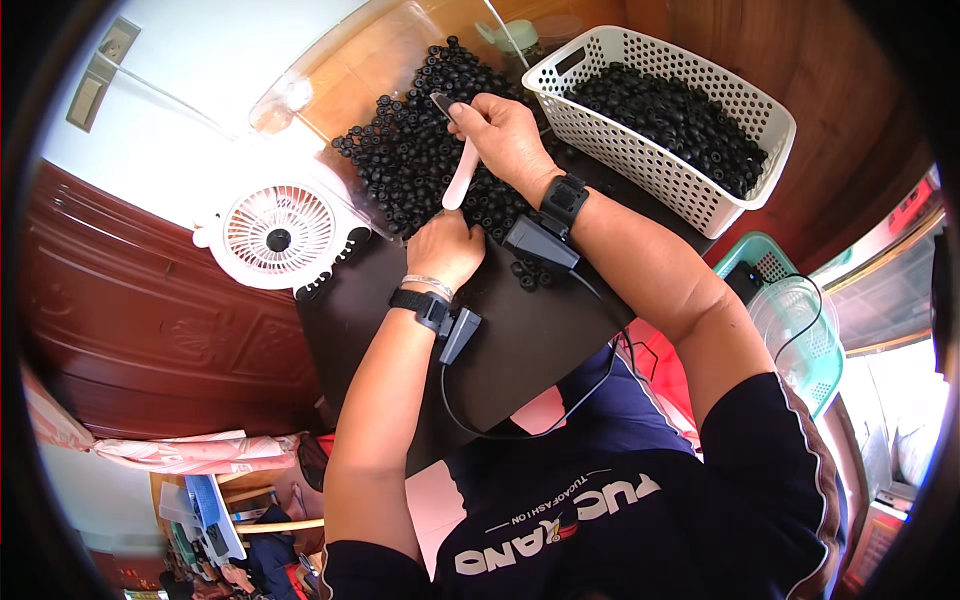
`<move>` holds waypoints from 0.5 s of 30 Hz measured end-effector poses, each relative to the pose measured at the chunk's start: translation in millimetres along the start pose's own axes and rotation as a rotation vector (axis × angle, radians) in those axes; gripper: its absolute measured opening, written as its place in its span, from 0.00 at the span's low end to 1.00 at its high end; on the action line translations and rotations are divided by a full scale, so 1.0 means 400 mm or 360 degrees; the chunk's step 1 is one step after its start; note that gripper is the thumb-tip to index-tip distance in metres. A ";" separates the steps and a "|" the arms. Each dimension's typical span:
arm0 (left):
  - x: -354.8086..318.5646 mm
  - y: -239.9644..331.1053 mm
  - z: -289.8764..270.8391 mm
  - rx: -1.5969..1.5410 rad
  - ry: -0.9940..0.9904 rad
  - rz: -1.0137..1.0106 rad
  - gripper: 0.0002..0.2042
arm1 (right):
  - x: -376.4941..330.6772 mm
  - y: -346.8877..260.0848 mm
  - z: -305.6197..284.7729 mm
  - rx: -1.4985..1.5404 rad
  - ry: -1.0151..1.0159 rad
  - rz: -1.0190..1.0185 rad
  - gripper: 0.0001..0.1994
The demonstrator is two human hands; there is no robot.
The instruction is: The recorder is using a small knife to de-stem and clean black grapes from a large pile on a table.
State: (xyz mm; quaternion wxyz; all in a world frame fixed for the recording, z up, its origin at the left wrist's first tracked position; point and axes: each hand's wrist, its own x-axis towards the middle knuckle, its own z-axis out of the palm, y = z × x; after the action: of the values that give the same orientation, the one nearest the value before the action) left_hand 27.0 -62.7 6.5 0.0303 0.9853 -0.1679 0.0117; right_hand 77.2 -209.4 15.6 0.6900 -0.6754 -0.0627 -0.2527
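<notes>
My right hand [508,138] is closed, thumb on top, over a pile of small black ring-shaped parts [400,150]. It grips a tool with a pale pink handle [462,178]; a dark flat tip [441,102] sticks out beyond the thumb. Whether tip and handle are one piece, I cannot tell. My left hand [446,248] is at the near edge of the pile, its fingers curled and mostly hidden, touching the handle's lower end. A few loose black rings [530,275] lie to the right of it, below the right wrist.
A white perforated basket [650,150] holding many black parts stands at the back right. A white fan [280,235] stands left of the dark table [370,340]. Cables [450,400] trail from the wrist devices. A green basket [825,370] is at the right.
</notes>
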 end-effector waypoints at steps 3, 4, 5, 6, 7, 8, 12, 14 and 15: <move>0.018 0.008 -0.002 0.0082 -0.0114 -0.0033 0.16 | -0.007 -0.008 0.004 -0.0009 -0.0046 0.0030 0.16; 0.019 0.000 0.006 0.0083 -0.0115 -0.0036 0.16 | -0.008 -0.002 0.010 -0.0008 -0.0057 0.0000 0.16; 0.022 -0.014 0.019 0.0083 -0.0022 -0.0004 0.16 | -0.009 0.003 0.010 -0.0007 -0.0055 -0.0003 0.16; 0.024 -0.037 0.029 0.0084 0.0073 0.0022 0.15 | -0.011 0.003 0.016 0.0064 -0.0077 -0.0013 0.17; 0.025 -0.069 0.034 0.0088 0.0080 0.0015 0.15 | -0.011 0.003 0.023 0.0136 -0.0102 -0.0025 0.17; 0.021 -0.097 0.025 -0.0724 0.0054 -0.0168 0.14 | -0.014 0.002 0.025 0.0213 -0.0143 0.0016 0.15; -0.051 -0.185 0.031 -0.2570 -0.0006 -0.0368 0.10 | -0.038 -0.030 0.031 0.0674 -0.0359 0.0237 0.13; -0.086 -0.205 0.041 -0.2974 -0.0059 -0.0354 0.12 | -0.057 -0.044 0.036 0.0639 -0.0561 0.0285 0.14; -0.100 -0.203 0.045 -0.3153 -0.0037 -0.0300 0.13 | -0.068 -0.046 0.043 0.0635 -0.0675 0.0298 0.14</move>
State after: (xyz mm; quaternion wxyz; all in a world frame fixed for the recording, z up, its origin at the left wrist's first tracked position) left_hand 16.5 25.7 -17.1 0.8384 0.5247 -0.0232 -0.1460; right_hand 50.0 -184.8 21.8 0.8008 -0.5671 -0.1913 -0.0240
